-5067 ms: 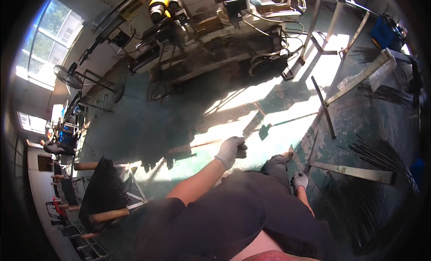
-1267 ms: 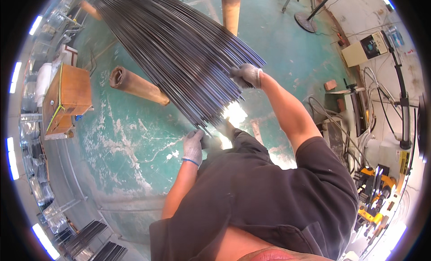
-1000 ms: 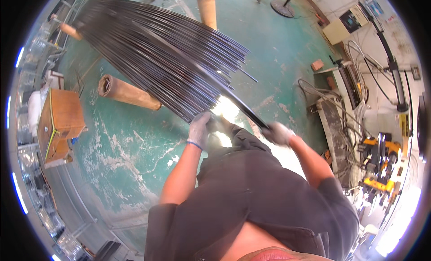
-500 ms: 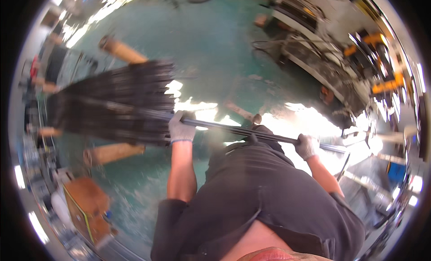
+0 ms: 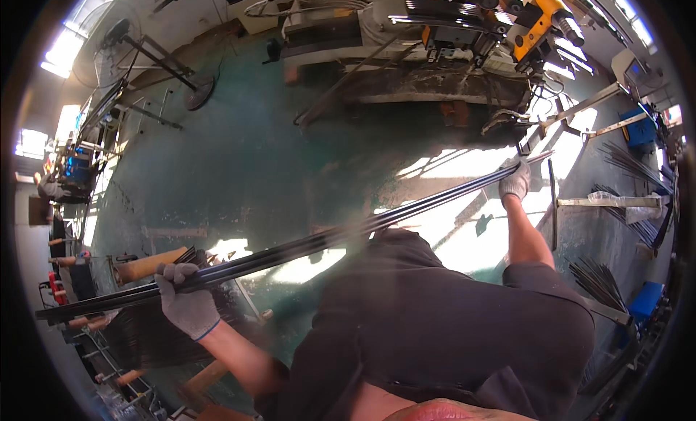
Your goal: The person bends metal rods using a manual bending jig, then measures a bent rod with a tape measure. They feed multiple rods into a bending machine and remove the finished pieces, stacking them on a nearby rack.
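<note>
A bundle of several long, dark metal tubes (image 5: 326, 238) runs slantwise across my front, its left end low and its right end higher. My left hand (image 5: 185, 301), in a pale knitted glove, is closed around it toward the left end. The right hand (image 5: 516, 182), gloved the same way, grips it close to the right end. The tubes are held off the floor, in front of my dark shirt. Beneath my left arm lies a wide pile of similar dark tubes (image 5: 148, 338), partly hidden by the arm and blurred.
A machine with orange arms (image 5: 540, 33) stands at the far right, behind a low metal trough (image 5: 449, 95). Metal racks (image 5: 612, 202) with dark rods line the right side. At far left stands a fan with a round base (image 5: 199, 93). A brown padded post (image 5: 148, 267) rises beside the pile.
My body and view have turned to the right, away from the pile. The tubes came along, now tilted up to the right, and my hands are farther apart in the view.
</note>
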Tool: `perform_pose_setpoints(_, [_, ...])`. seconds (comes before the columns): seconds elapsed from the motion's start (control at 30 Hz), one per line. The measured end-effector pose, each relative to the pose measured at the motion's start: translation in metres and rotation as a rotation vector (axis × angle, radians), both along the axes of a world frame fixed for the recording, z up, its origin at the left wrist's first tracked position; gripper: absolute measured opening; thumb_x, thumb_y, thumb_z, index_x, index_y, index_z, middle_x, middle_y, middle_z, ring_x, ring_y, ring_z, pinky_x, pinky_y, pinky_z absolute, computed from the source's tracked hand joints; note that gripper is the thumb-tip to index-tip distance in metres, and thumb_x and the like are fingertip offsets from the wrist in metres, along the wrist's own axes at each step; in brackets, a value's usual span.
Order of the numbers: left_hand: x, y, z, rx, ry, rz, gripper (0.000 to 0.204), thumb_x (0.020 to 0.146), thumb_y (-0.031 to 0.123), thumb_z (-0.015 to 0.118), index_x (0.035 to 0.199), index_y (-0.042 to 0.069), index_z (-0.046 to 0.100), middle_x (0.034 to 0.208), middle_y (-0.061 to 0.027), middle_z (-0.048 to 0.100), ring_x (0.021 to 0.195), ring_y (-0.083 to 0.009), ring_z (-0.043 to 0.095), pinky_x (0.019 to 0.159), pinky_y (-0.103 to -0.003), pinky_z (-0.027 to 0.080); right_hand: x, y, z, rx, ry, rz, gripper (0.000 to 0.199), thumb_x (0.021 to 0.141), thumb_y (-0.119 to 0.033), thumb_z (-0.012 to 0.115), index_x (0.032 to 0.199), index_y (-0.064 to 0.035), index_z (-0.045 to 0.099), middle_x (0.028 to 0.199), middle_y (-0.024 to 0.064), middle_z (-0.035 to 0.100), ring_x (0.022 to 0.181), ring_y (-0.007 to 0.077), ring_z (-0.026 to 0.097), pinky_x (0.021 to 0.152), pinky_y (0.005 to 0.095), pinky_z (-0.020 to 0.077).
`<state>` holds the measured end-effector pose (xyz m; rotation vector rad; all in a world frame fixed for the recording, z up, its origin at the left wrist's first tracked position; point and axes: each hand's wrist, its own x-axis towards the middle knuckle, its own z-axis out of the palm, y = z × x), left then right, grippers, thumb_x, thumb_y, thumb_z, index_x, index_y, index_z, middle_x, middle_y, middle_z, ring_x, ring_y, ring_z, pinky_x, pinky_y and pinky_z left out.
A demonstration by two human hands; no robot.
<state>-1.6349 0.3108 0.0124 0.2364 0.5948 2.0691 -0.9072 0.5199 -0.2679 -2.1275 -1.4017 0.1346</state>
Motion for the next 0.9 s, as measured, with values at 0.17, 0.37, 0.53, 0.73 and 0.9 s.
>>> perform_pose_setpoints(0.17, [0.115,0.151,-0.031,-0.171,0.038,-0.094,0.012,0.107,0.013,0.061,0.114,0.003,0.061,0.093,-0.0077,0.061,0.091,-0.0238,0.06,0.101,-0.047,0.05,-0.172,0.047,0.085,0.19,2.4,-0.068,0.034,0.086,0.011,0.049,0.119,0.0077,0.057,0.118,0.0212,0.066,0.113,0.041,0.069,0.115,0.0664,0.0482])
perform_pose_setpoints(0.37, [0.09,0.267,-0.045,-0.108,0.079,-0.32,0.018,0.106,0.015,0.062,0.115,-0.001,0.063,0.099,-0.0118,0.066,0.099,-0.0306,0.064,0.116,-0.055,0.045,-0.133,0.145,0.059,0.333,2.205,-0.111,0.019,0.1,0.006,0.059,0.118,0.0011,0.055,0.11,0.0167,0.067,0.112,0.0331,0.07,0.108,0.0562,0.0573])
perform_pose_setpoints(0.53, [0.017,0.35,-0.032,-0.018,0.066,-0.214,0.023,0.103,0.011,0.055,0.117,-0.007,0.061,0.099,-0.0166,0.064,0.103,-0.033,0.063,0.12,-0.056,0.043,-0.048,0.216,0.085,0.546,2.018,0.055,0.017,0.107,-0.005,0.06,0.122,0.0001,0.056,0.111,0.0143,0.067,0.107,0.0322,0.069,0.104,0.0522,0.0586])
perform_pose_setpoints(0.73, [0.024,0.461,-0.091,0.02,-0.162,-0.437,0.022,0.095,0.008,0.054,0.11,-0.008,0.059,0.112,-0.0191,0.061,0.113,-0.0358,0.061,0.121,-0.058,0.043,0.039,0.311,0.099,0.635,1.612,-0.124,0.017,0.109,-0.024,0.064,0.112,-0.0076,0.064,0.105,0.0115,0.072,0.095,0.0213,0.067,0.085,0.0411,0.0583])
perform_pose_setpoints(0.9, [0.032,0.517,-0.096,-0.144,0.016,-0.375,0.029,0.109,0.019,0.044,0.113,-0.005,0.06,0.117,-0.0197,0.063,0.117,-0.0368,0.061,0.119,-0.057,0.045,0.059,0.36,0.131,0.694,1.42,-0.377,0.02,0.101,-0.023,0.077,0.106,-0.0054,0.069,0.092,0.0089,0.077,0.075,0.019,0.07,0.057,0.0354,0.0546])
